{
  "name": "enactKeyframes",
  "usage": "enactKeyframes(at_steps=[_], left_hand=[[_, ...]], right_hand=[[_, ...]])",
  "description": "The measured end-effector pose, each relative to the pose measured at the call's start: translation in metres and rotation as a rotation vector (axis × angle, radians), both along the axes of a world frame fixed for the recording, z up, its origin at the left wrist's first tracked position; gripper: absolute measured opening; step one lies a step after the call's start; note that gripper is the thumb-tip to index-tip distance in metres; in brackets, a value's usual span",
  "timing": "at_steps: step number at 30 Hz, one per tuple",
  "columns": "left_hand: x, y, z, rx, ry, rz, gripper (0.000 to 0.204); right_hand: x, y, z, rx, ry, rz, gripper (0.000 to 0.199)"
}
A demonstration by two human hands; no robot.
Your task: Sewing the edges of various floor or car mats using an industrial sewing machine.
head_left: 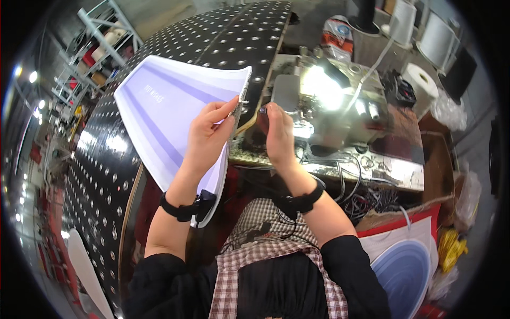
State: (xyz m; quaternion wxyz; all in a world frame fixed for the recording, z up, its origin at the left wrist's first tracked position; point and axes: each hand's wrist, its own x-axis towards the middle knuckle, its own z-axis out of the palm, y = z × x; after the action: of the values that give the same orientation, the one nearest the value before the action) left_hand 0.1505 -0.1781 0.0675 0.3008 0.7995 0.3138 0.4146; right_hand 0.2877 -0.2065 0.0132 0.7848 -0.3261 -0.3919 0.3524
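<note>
A lilac fan-shaped panel [164, 103] with darker purple stripes and white edging lies partly on the dark studded table. My left hand [210, 133] is closed on its right edge, thumb and fingers pinching a grey textured border [237, 112]. A short white tuft stands out from that border near the fingertips. To the right, apart from the panel, my right hand [280, 130] is closed, its fingers curled beside the sewing machine [319, 101]. A small dark tip shows at those fingers; what it belongs to is hidden. A narrow tan strip [247, 125] runs between the hands.
The black table [212, 40] has rows of shiny studs. Thread cones [402, 24] stand behind the machine, and a white roll [419, 85] stands at right. Tangled cables [366, 204] hang by a cardboard box [441, 165]. A blue oval panel [404, 276] lies low at right.
</note>
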Motion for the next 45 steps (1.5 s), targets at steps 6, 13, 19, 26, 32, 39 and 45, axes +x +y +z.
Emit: enactKeyframes(at_steps=[6,13,19,26,32,39,45], left_hand=[[-0.069,-0.038,0.017,-0.179,-0.32,-0.081,0.036],[-0.109,-0.053,0.015,-0.205,-0.471,-0.141,0.036],[-0.122,-0.054,0.012,-0.196,-0.521,-0.18,0.036],[-0.128,-0.056,0.012,-0.203,-0.502,-0.163,0.036],[-0.127,-0.056,0.01,-0.185,-0.498,-0.162,0.037],[-0.124,-0.053,0.007,-0.163,-0.504,-0.161,0.037],[-0.112,-0.048,0.002,-0.174,-0.464,-0.142,0.036]], right_hand=[[-0.028,-0.005,0.043,0.141,-0.57,0.069,0.031],[-0.072,-0.015,0.066,0.139,-0.752,0.077,0.034],[-0.09,-0.017,0.07,0.214,-0.852,0.003,0.032],[-0.099,-0.021,0.071,0.199,-0.92,-0.085,0.032],[-0.1,-0.022,0.07,0.115,-0.745,0.028,0.034],[-0.101,-0.02,0.066,0.124,-0.736,-0.018,0.03],[-0.09,-0.019,0.058,0.162,-0.732,-0.051,0.037]])
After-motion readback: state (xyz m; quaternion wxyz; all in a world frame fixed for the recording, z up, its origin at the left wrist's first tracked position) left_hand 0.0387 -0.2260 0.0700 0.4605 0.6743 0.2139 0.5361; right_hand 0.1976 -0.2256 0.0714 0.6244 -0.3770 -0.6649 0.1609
